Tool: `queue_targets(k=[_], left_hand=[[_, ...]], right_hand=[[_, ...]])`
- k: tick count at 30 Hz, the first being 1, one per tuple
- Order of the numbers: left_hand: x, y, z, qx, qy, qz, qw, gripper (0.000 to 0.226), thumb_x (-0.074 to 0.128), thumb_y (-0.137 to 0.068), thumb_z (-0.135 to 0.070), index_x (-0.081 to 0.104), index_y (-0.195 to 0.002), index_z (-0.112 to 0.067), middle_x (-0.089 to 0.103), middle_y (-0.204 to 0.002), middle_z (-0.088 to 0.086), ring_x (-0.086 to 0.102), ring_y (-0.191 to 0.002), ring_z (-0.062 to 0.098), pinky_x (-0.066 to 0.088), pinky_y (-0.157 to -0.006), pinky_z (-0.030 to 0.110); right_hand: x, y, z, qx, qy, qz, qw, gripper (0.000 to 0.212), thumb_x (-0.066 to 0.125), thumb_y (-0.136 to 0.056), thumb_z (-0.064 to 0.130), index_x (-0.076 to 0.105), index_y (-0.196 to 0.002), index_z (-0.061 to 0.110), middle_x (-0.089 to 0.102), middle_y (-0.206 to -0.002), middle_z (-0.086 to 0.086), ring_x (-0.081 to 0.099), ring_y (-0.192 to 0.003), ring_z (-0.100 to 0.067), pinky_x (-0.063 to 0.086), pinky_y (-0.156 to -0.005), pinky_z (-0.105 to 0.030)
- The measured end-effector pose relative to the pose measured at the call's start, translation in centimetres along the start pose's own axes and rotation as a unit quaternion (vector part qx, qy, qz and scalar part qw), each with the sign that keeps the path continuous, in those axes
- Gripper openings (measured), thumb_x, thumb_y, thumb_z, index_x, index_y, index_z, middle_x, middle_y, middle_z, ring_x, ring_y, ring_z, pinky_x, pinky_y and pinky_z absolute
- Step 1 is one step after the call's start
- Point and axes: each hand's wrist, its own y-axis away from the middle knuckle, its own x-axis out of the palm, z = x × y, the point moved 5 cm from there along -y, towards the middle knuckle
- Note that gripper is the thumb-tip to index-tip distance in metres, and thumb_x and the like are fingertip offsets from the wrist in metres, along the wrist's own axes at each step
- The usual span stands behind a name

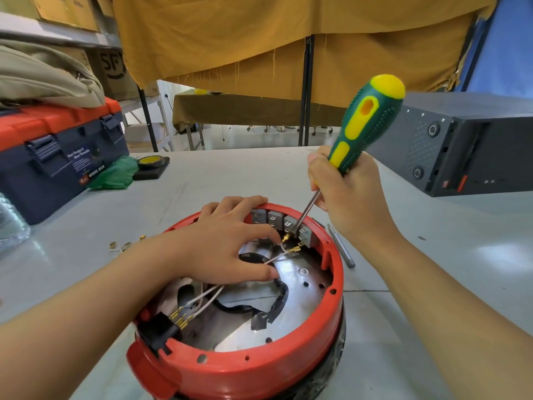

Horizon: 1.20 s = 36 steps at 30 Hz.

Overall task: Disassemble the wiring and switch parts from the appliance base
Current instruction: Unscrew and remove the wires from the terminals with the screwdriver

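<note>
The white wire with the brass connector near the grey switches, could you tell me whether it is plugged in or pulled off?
Pulled off: the brass connector hangs free beside the grey switches, touching no terminal.

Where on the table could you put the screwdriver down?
Bare grey table lies between the red appliance base and the black tape roll, and right of the base below the black box. Left is crowded: small brass connectors.

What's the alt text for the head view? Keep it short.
A person's right hand grips a green-and-yellow screwdriver, its tip set against grey switch blocks inside a round red appliance base. The left hand rests on the far rim over white wires. A toolbox sits at left.
</note>
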Motion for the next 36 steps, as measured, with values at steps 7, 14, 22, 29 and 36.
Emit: queue_targets(k=[7,14,22,29,36], left_hand=[[0.1,0.7,-0.6,0.003,-0.006,-0.017,1.000,0.058,0.031,-0.070,-0.079,0.033,-0.124,-0.059,-0.003,-0.154,-0.017,0.000,-0.140,0.012,0.010,-0.112,0.042],[0.3,0.7,-0.6,0.002,0.005,-0.036,0.999,0.057,0.030,-0.070,-0.079,0.033,-0.123,-0.059,-0.002,-0.153,-0.018,0.001,-0.139,0.011,0.010,-0.112,0.041],[0.3,0.7,-0.8,-0.004,0.009,-0.032,0.999,0.054,0.030,-0.071,-0.079,0.034,-0.120,-0.057,-0.001,-0.153,-0.018,0.002,-0.140,0.012,0.011,-0.113,0.044],[0.3,0.6,-0.9,-0.005,-0.003,-0.027,1.000,0.054,0.030,-0.071,-0.078,0.034,-0.120,-0.056,-0.002,-0.154,-0.016,0.001,-0.141,0.015,0.011,-0.114,0.047],[0.2,0.5,-1.0,-0.010,0.000,-0.020,1.000,0.051,0.031,-0.072,-0.077,0.036,-0.118,-0.056,-0.002,-0.154,-0.016,0.001,-0.141,0.015,0.010,-0.115,0.048]], right_hand=[[-1.1,1.6,-0.1,-0.025,-0.016,-0.025,0.999,0.033,0.049,-0.084,0.020,0.043,-0.053,0.011,0.038,-0.045,0.006,0.039,-0.044,-0.012,0.033,-0.048,-0.022],[-1.3,2.0,-0.4,-0.019,-0.032,-0.050,0.998,0.034,0.048,-0.083,0.019,0.036,-0.054,0.006,0.032,-0.048,0.001,0.033,-0.047,-0.019,0.030,-0.048,-0.030],[-1.5,2.0,-1.1,0.022,-0.066,-0.081,0.994,0.031,0.048,-0.082,0.021,0.042,-0.053,0.014,0.037,-0.043,0.008,0.036,-0.040,-0.009,0.033,-0.045,-0.020],[-1.5,2.0,-1.2,0.036,-0.077,-0.093,0.992,0.029,0.049,-0.079,0.020,0.043,-0.051,0.016,0.037,-0.041,0.009,0.035,-0.039,-0.008,0.031,-0.046,-0.023],[-1.5,2.1,-1.3,0.045,-0.080,-0.099,0.991,0.031,0.049,-0.078,0.021,0.043,-0.048,0.019,0.036,-0.039,0.010,0.035,-0.038,-0.007,0.030,-0.047,-0.024]])
